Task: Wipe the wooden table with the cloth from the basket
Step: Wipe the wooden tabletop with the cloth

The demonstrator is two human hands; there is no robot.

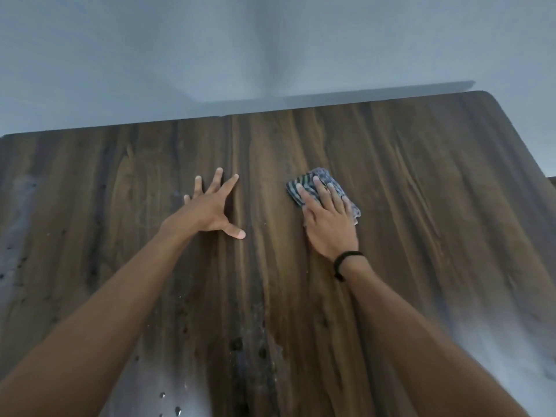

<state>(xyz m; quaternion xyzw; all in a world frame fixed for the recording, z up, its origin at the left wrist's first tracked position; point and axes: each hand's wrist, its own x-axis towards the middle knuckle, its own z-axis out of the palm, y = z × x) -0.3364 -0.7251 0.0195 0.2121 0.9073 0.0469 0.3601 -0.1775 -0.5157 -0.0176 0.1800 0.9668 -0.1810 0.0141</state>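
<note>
A plain grey-blue wall [270,40] fills the upper field, with a black wristband [346,260] well in front of the wall toward the right, and small glistening droplets [178,411] farthest from the wall, lower left.

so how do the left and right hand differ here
The left hand lies bare on the wooden table, fingers spread wide; the right hand presses the striped cloth, fingers closer together. The right wrist wears a black band; the left wrist has none. Both are flat, palm down.
</note>
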